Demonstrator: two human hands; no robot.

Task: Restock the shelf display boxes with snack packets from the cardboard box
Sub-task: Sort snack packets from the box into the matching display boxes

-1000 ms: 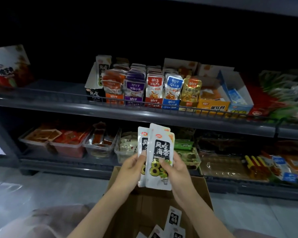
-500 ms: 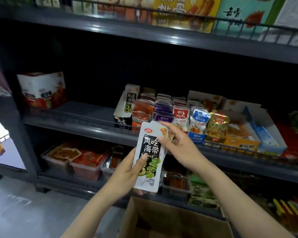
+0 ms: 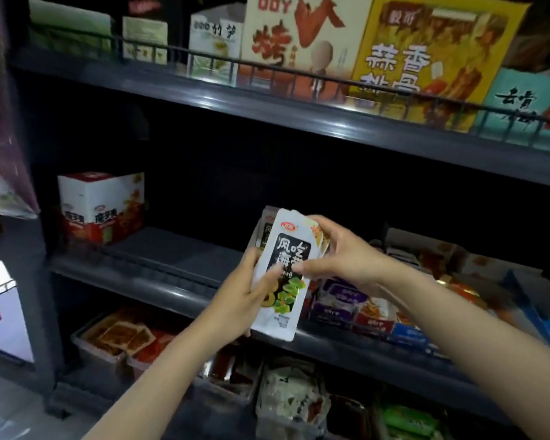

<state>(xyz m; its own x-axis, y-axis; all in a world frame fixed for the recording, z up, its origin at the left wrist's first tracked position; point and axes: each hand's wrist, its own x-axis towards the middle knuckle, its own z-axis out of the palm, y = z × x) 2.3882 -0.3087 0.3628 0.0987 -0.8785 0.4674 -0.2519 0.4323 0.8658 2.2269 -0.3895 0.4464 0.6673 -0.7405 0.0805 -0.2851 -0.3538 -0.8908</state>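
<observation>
I hold a small stack of white snack packets [image 3: 283,274] with black labels and green seaweed pictures, upright in front of the middle shelf [image 3: 159,281]. My left hand [image 3: 242,300] grips the stack's lower left side, thumb across the front. My right hand [image 3: 340,252] pinches the upper right side, fingers curled over the top corner. Directly behind the stack stands a white display box [image 3: 262,230], mostly hidden. Display boxes of purple, red and blue packets [image 3: 362,306] fill the shelf to the right. The cardboard box is out of view.
A red and white carton [image 3: 99,208] stands at the middle shelf's left, with bare shelf beside it. Large snack cartons [image 3: 426,49] line the top shelf behind a wire rail. Clear tubs of packets [image 3: 118,338] sit on the lower shelf.
The stack of packets has risen from above the cardboard box to the middle shelf. My view has tilted up, the top shelf has come in and the cardboard box has dropped out of sight.
</observation>
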